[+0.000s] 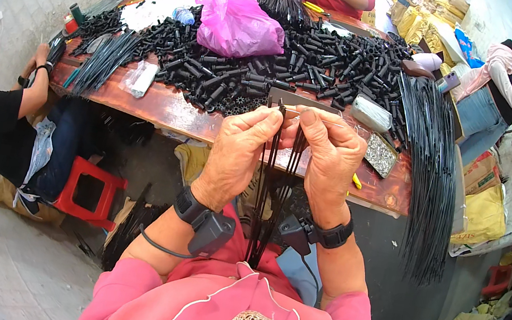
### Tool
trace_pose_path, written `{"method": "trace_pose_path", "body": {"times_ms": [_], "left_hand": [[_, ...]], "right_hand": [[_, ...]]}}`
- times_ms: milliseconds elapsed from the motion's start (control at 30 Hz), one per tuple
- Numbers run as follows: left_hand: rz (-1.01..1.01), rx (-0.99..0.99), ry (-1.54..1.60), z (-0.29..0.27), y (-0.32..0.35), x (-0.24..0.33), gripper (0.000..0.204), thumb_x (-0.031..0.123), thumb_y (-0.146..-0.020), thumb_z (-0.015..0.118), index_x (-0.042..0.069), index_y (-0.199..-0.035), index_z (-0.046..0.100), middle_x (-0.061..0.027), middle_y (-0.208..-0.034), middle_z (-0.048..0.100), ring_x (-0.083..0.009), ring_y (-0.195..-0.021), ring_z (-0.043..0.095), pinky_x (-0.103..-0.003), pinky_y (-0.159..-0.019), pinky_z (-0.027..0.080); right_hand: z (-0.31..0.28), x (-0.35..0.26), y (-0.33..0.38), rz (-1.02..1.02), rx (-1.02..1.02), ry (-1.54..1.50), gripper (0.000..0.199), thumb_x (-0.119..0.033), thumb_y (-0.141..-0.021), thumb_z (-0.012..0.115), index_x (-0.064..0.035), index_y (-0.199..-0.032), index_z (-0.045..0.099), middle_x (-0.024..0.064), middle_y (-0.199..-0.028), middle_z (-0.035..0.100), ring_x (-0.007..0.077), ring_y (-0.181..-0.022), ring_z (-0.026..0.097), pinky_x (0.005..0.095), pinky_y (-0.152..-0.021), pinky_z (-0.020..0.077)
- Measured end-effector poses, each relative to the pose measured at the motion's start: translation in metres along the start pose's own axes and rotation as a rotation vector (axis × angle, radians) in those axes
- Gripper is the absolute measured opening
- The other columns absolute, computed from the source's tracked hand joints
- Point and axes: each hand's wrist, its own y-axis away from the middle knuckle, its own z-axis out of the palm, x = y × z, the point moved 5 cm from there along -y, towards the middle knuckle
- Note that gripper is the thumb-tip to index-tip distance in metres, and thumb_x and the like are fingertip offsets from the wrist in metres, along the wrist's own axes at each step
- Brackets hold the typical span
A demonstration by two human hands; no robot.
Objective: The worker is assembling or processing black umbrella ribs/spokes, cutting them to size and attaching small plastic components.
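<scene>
My left hand (239, 145) is closed, thumb and fingers pinching the upper ends of thin black ribs (260, 207), which look like umbrella ribs. They hang down toward my lap. Opposite it, my right hand (333, 162) is also closed, pinching a thin pale wire that spans the small gap between the hands. More of the ribs (294, 159) hang beside its thumb. Whether they are threaded on the wire is too small to tell. Both hands are raised above the near edge of the table (188, 120).
Black plastic tubular parts (215, 80) are heaped across the table around a pink plastic bag (237, 26). To the right are a clear box (371, 113), a tin of small metal pieces (380, 155) and long black ribs (423, 180). A co-worker (4, 120) sits left by a red stool (90, 191).
</scene>
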Motion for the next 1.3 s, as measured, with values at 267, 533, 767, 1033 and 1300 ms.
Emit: {"method": "trace_pose_path", "body": {"times_ms": [267, 533, 767, 1033, 1300], "left_hand": [[-0.036, -0.011, -0.101, -0.002, 0.000, -0.006, 0.024, 0.019, -0.100, 0.058, 0.000, -0.108, 0.070, 0.0024, -0.085, 0.058, -0.0058, -0.076, 0.051, -0.022, -0.069, 0.044], [0.262, 0.008, -0.614, 0.016, 0.008, 0.011, 0.027, 0.017, -0.100, 0.056, -0.001, -0.117, 0.068, 0.0068, -0.085, 0.049, -0.0051, -0.076, 0.047, -0.023, -0.069, 0.040], [0.234, -0.008, -0.588, 0.014, 0.009, 0.020, 0.027, 0.013, -0.097, 0.059, -0.001, -0.118, 0.068, 0.0023, -0.087, 0.055, -0.0055, -0.081, 0.049, -0.021, -0.073, 0.042], [0.034, -0.149, -0.110, 0.000, 0.007, -0.002, 0.044, 0.011, -0.094, 0.063, 0.003, -0.137, 0.054, -0.0060, -0.105, 0.064, -0.0125, -0.091, 0.063, -0.027, -0.081, 0.053], [-0.023, -0.039, -0.091, -0.023, 0.009, -0.035, 0.058, 0.002, -0.091, 0.061, 0.002, -0.145, 0.040, -0.0116, -0.108, 0.068, -0.0169, -0.094, 0.067, -0.028, -0.078, 0.053]], "right_hand": [[0.002, -0.009, 0.006, -0.109, 0.036, 0.142, 0.010, -0.006, -0.089, 0.071, 0.0026, -0.095, 0.072, 0.0030, -0.076, 0.068, 0.0061, -0.064, 0.061, 0.0197, -0.055, 0.0496], [0.002, -0.015, 0.004, -0.210, 0.066, 0.295, 0.010, -0.005, -0.087, 0.073, 0.0028, -0.094, 0.073, 0.0023, -0.086, 0.070, 0.0058, -0.074, 0.061, 0.0206, -0.066, 0.0490], [0.002, -0.021, 0.005, -0.047, -0.021, 0.016, 0.023, -0.005, -0.087, 0.073, 0.0028, -0.108, 0.069, 0.0055, -0.089, 0.071, 0.0066, -0.076, 0.063, 0.0199, -0.067, 0.0515], [-0.007, -0.012, 0.002, 0.127, -0.064, -0.013, 0.024, -0.009, -0.091, 0.069, 0.0023, -0.112, 0.068, 0.0061, -0.086, 0.071, 0.0086, -0.072, 0.066, 0.0220, -0.064, 0.0552], [-0.014, -0.011, 0.009, 0.164, -0.176, -0.237, 0.025, -0.018, -0.095, 0.064, 0.0035, -0.109, 0.067, 0.0096, -0.079, 0.069, 0.0137, -0.065, 0.065, 0.0244, -0.061, 0.0536]]}}
